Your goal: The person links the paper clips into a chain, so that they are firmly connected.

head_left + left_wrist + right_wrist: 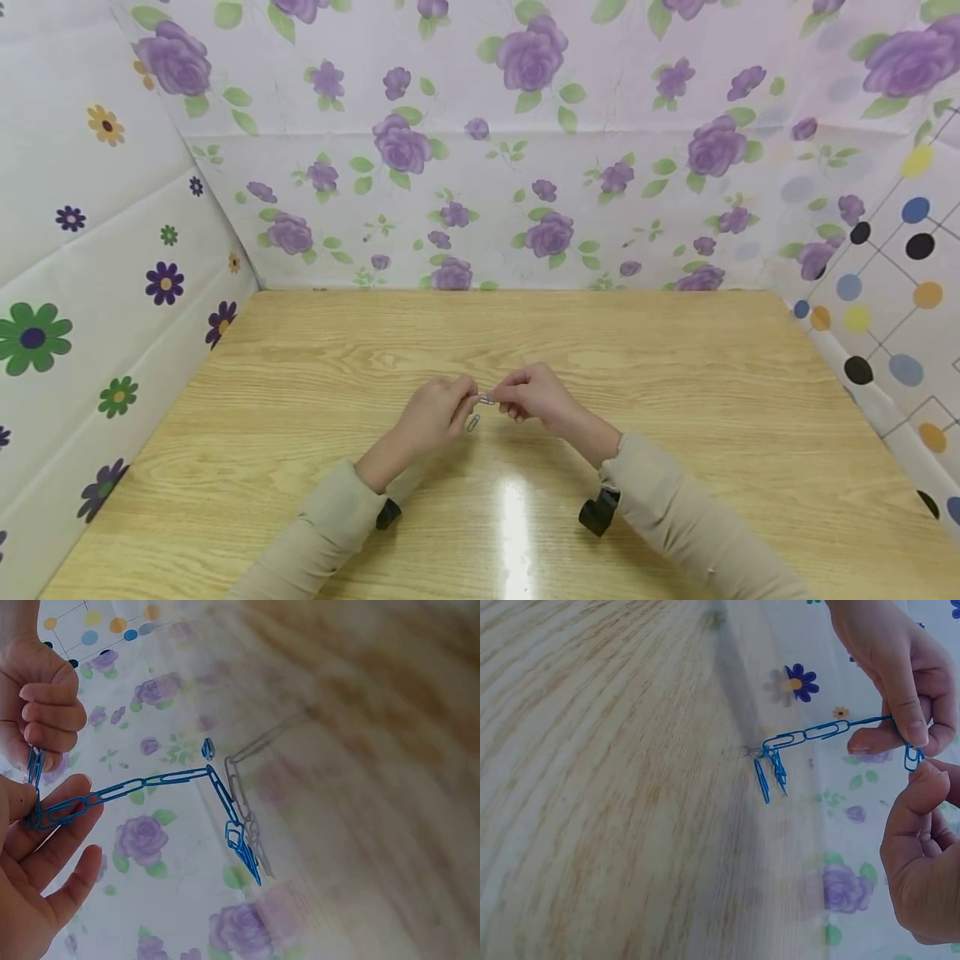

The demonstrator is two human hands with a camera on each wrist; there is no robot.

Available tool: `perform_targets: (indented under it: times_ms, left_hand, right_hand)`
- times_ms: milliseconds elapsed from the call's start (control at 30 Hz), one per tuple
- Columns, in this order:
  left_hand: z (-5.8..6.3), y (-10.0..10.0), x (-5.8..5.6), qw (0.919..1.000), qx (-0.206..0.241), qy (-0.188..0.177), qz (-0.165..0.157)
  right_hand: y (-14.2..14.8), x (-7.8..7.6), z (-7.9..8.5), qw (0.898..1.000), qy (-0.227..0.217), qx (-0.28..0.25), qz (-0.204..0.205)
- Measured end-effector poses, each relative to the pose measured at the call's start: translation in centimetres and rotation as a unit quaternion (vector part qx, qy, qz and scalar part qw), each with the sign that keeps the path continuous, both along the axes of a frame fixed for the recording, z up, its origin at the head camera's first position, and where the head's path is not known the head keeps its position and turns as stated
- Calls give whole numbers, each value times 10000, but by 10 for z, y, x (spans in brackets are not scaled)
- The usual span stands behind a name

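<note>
My left hand (435, 410) pinches a chain of linked blue paper clips (142, 784). The chain runs out from the fingers, then bends down to the table, where its end is bunched. Close beside it, my right hand (542, 398) pinches a paper clip (913, 758) between thumb and finger, at the left hand's end of the chain. The fingertips hide whether that clip is hooked in. A separate paper clip (208, 748) shows next to the chain's bend. In the head view the clips look small and greyish.
The wooden table (337, 342) spreads around both hands. Flowered cloth (487, 192) stands behind it, with patterned sheets along the left and right sides. Black straps with small devices (598, 512) sit at the wrists below the beige sleeves.
</note>
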State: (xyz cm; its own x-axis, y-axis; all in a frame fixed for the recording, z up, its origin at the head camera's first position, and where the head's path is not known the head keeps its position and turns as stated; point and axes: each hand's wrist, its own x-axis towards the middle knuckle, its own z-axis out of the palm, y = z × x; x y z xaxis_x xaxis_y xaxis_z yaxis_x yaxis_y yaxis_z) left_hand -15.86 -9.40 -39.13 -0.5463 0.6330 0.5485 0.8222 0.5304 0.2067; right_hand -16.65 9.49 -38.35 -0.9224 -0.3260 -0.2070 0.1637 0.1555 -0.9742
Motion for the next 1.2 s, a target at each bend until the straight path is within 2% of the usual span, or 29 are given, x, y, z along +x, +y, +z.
perform_targets:
  times_ms: [200,367,467,533,600,667,733,800,867,900,967,1033,1100,1133,1200]
  left_hand:
    - [-2,-1,0,9994,-76,314,106]
    - [1,-3,-1,9996,151,228,107]
    - [2,-5,-2,9994,308,-181,9]
    - [2,-7,-3,9969,426,-655,-116]
    - [1,-10,-4,9900,633,-1234,-253]
    - [0,-13,-3,9780,872,-1850,-400]
    - [0,-15,-3,9610,1130,-2460,-562]
    - [1,-16,-2,9383,1365,-3105,-681]
    - [2,-17,-1,9112,1621,-3703,-799]
    - [3,-17,0,8994,1722,-3927,-845]
    - [3,-19,0,8813,1855,-4245,-931]
    - [3,-19,1,8737,1896,-4367,-1004]
    - [2,-19,3,8784,1780,-4336,-935]
    - [2,-19,4,8853,1685,-4246,-874]
    - [1,-17,5,9055,1454,-3918,-739]
  right_hand:
    - [1,0,-2,9997,-126,-70,189]
    - [7,-1,-5,9996,-72,-108,267]
    - [11,0,-7,9993,22,-95,350]
    - [12,0,-8,9991,81,-135,406]
    - [13,1,-8,9988,119,-214,426]
    - [14,2,-7,9984,129,-356,428]
    - [13,3,-6,9977,156,-485,448]
    - [12,3,-5,9970,139,-616,447]
    - [11,3,-4,9963,106,-729,452]
    - [10,3,-4,9960,76,-777,441]
    - [8,3,-3,9954,7,-854,439]
    - [7,4,-2,9946,-30,-923,479]
    - [5,6,-1,9938,-63,-974,524]
    - [5,6,-1,9934,-84,-1006,552]
    - [4,8,0,9926,-130,-1052,598]
